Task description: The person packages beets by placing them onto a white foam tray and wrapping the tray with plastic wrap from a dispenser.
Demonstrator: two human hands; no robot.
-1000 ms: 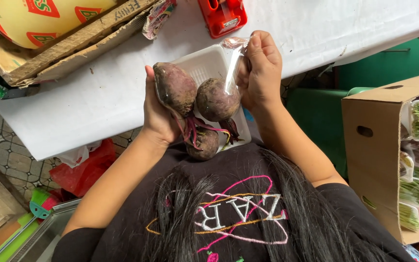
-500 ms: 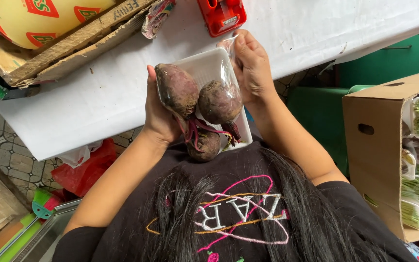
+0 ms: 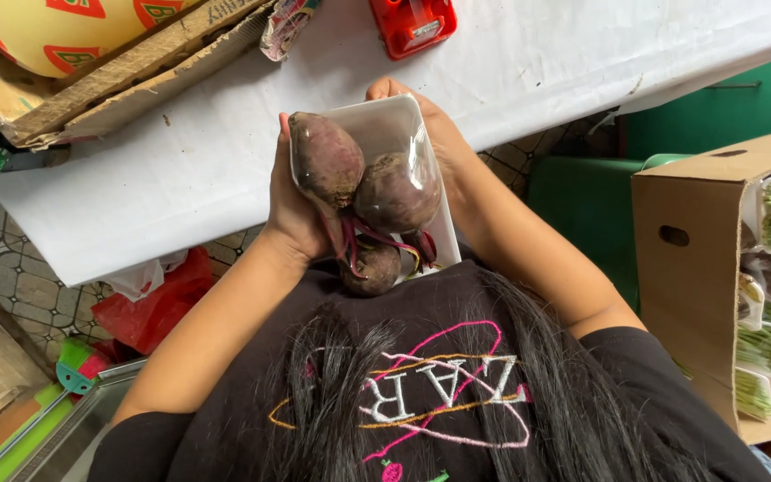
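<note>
Three beetroots (image 3: 363, 201) on a white tray (image 3: 384, 125); your left hand (image 3: 289, 210) and right hand (image 3: 443, 147) curl closed around its sides.

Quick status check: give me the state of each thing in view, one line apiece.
white foam tray: held up between both hands, tilted, film over it
beetroots: three on the tray, under clear film
left hand: gripping the tray's side
right hand: on the tray's other side, pressing the film
cardboard box: open, holding packed green vegetables
red tool: lying on the white table
</note>
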